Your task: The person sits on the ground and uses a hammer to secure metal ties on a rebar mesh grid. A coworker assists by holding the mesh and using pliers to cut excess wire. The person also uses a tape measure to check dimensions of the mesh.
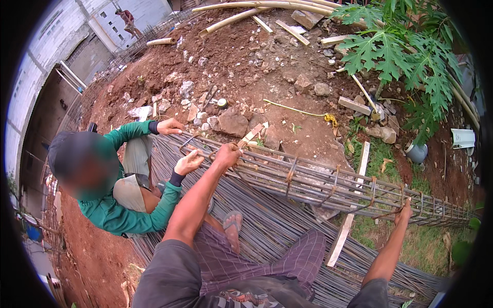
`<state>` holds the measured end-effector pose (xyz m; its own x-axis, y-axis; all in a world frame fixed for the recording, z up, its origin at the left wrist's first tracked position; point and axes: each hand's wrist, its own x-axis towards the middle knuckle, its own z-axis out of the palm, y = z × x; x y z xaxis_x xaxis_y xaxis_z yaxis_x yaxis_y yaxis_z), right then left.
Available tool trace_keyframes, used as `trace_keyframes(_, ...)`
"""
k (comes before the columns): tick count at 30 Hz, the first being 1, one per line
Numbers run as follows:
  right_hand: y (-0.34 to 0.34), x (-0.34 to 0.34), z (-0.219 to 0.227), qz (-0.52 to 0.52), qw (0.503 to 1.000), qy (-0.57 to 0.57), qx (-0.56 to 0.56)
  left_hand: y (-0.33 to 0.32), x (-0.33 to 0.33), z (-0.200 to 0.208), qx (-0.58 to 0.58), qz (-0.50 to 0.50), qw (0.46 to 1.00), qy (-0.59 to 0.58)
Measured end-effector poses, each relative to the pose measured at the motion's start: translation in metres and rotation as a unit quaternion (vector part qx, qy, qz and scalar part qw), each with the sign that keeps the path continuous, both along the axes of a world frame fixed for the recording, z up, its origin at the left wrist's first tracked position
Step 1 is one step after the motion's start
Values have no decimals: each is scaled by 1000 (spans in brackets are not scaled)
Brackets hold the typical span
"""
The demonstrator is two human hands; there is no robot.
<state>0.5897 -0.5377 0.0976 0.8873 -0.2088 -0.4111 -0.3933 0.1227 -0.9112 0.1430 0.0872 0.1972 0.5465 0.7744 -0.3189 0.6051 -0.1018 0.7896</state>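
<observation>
A long rebar cage point(321, 180), made of lengthwise bars with rusty square stirrups, stretches from the centre-left to the far right. My left hand point(227, 156) is closed on its bars near the left end. Further right, my right hand point(403, 211) grips the near side of the same cage, beside a stirrup. A co-worker in a green long-sleeved top point(134, 205) squats at the left. One of that person's hands point(171, 127) is at the cage's end, and the other hand point(189, 162) is just in front of it, palm up.
Many loose steel bars point(272, 226) lie under the cage and around my sandalled foot point(232, 231). A pale wooden strip point(341, 240) crosses them. Beyond are rocks point(233, 123), red soil, bamboo poles point(233, 21), a leafy plant point(382, 54) and a grey pot point(416, 152).
</observation>
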Motion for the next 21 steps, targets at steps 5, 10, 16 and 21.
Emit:
trace_keyframes(5,6,-6,6,18,1000,-13,7,-12,1,35,187,-65,966,165)
trace_keyframes(10,1,12,-10,-64,992,-22,-104,8,-7,31,-47,-120,990,58)
trace_keyframes(16,-7,18,-1,-22,931,68,-359,10,-14,23,-90,-198,976,-4)
trace_keyframes(21,244,-174,165,189,801,-433,-369,-10,-13,48,-103,-139,984,33)
